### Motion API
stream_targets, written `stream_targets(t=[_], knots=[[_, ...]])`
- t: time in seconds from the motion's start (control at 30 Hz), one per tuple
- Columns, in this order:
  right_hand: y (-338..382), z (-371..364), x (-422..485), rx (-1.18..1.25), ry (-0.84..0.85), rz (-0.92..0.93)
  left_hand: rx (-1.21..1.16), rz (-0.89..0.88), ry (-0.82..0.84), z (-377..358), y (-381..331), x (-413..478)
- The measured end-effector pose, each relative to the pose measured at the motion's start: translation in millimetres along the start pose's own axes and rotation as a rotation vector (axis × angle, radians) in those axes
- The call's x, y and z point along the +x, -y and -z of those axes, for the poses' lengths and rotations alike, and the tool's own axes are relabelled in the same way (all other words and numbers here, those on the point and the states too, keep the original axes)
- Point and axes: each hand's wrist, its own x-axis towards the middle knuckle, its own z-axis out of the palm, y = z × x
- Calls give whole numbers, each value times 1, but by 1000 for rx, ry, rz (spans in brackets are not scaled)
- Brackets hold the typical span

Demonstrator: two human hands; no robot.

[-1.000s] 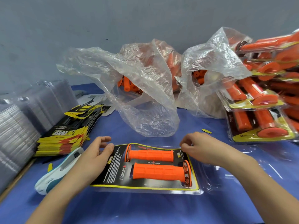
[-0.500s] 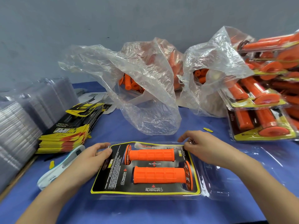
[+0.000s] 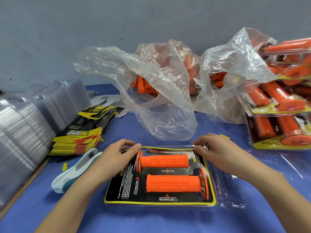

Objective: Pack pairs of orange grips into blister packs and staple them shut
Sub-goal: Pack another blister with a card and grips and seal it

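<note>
The blister pack [image 3: 159, 203] lay flat on the blue cloth just right of the stapler [image 3: 75, 172], with two orange grips [image 3: 164, 160] seated side by side over its printed card, flanges at opposite ends. The left hand [image 3: 114, 158] curled over the pack's far corner nearest the stapler. The right hand [image 3: 217, 152] curled over the far corner away from it, and the fingertips of both seemed to nip the clear rim. The thin shell probably flexes and slides easily, and the grips look light and rubbery, so the flat rim is the sensible place to hold, not the domed pockets. Glare made the shell's edges hard to trace, and I could not tell whether the lid was fully pressed down. No staples could be made out. Behind the stapler sat a stack of card inserts [image 3: 79, 137]. Further right, crumpled plastic bags [image 3: 159, 91] half hid loose grips, and the finished packs [image 3: 277, 118] were cut off by the frame.
</note>
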Motion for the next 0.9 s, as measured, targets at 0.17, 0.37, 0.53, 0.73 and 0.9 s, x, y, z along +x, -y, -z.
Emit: stream_targets(t=[0.17, 0.37, 0.53, 0.73, 0.9], knots=[[2, 0, -1, 0, -44, 31, -2, -138, 186, 13, -22, 8], [5, 1, -2, 11, -62, 57, 225, -214, 299, 9, -41, 17], [5, 2, -5, 16, -54, 88, 309, -208, 355, 18, -42, 24], [6, 3, -5, 19, -62, 86, 288, -256, 361, 21, -30, 27], [6, 2, -5, 16, -69, 82, 258, -229, 325, 31, -13, 26]])
